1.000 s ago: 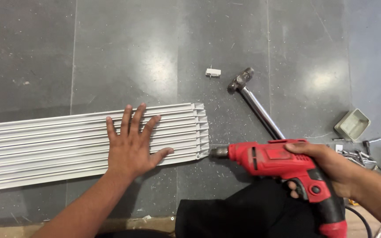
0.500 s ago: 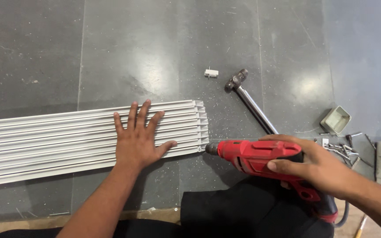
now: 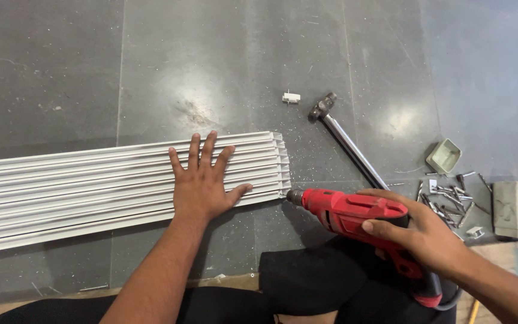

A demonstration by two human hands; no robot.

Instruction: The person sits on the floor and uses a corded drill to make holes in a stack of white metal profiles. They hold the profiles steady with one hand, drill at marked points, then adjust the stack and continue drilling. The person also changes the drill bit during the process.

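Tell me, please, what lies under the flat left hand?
The left hand presses on a bundle of white plastic strips lying on the grey floor. The strip surfaces beneath the palm are hidden.

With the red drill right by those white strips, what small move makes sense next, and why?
Probably ease the red drill forward into the end of the white strips: its chuck sits almost at their end, the right hand grips it, and the left hand lies flat on them.

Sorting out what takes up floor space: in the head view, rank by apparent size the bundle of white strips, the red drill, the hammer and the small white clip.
1. Bundle of white strips, runs off frame.
2. Red drill and hammer: similar length; the drill is bulkier but nearer, so unsure.
3. Small white clip.
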